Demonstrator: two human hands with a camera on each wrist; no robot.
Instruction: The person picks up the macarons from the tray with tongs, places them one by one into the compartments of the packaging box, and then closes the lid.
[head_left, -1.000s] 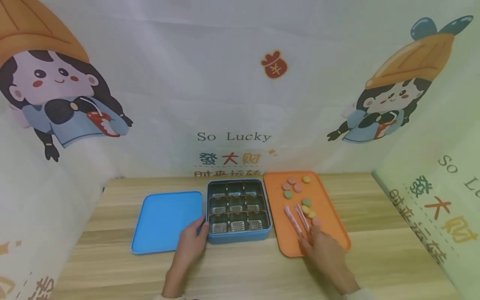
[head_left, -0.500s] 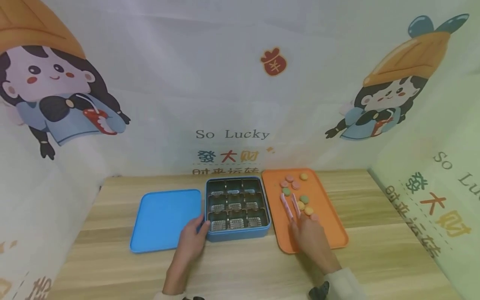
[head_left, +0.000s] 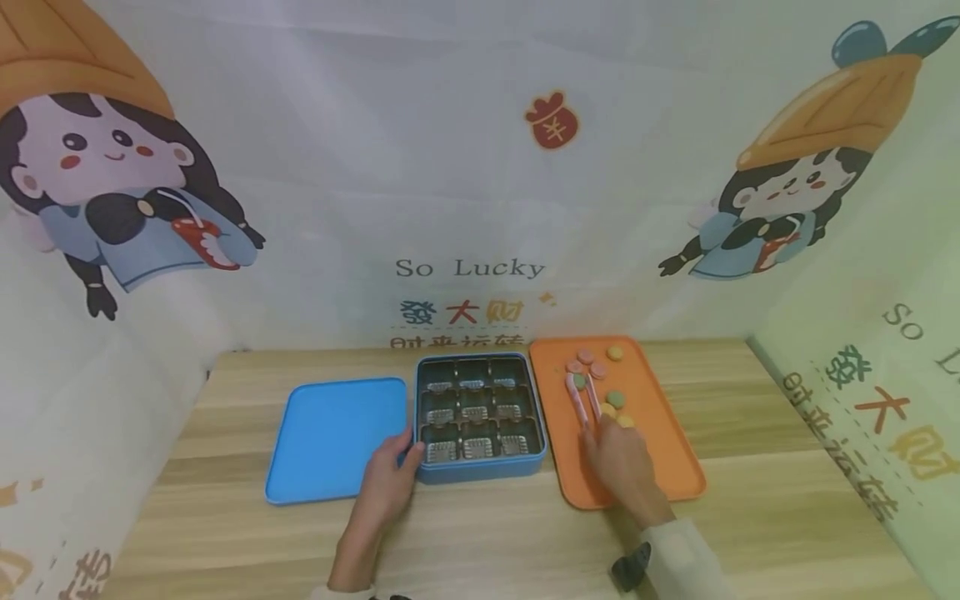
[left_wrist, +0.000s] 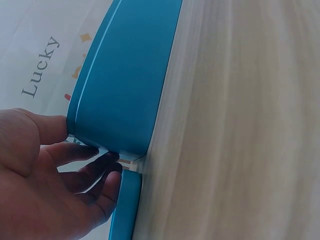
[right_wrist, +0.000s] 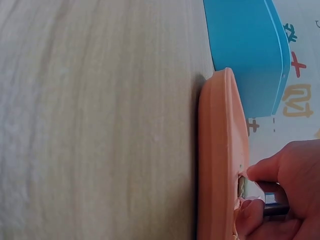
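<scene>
A blue square tin (head_left: 480,472) holds a tray insert with several compartments, and nothing shows in them. My left hand (head_left: 392,479) rests at its front left corner; in the left wrist view the thumb touches the rim and loosely bent fingers (left_wrist: 82,167) lie along the side. Right of the tin is an orange tray (head_left: 660,467) bearing several pink, yellow and green macarons. My right hand (head_left: 624,460) pinches pink tongs (head_left: 577,407) over it. The tongs' spread tips stand around a green macaron (head_left: 580,381); whether they touch it I cannot tell.
A blue lid (head_left: 337,442) lies left of the tin on the wooden table (head_left: 480,542). Pink macarons (head_left: 586,357) sit close beyond the tong tips, and another green macaron (head_left: 615,399) is to their right. A printed cloth (head_left: 345,208) hangs behind the table.
My right hand has moved the tongs forward and slightly left across the orange tray, from bare tray to the green macaron. The left hand stays at the tin's corner.
</scene>
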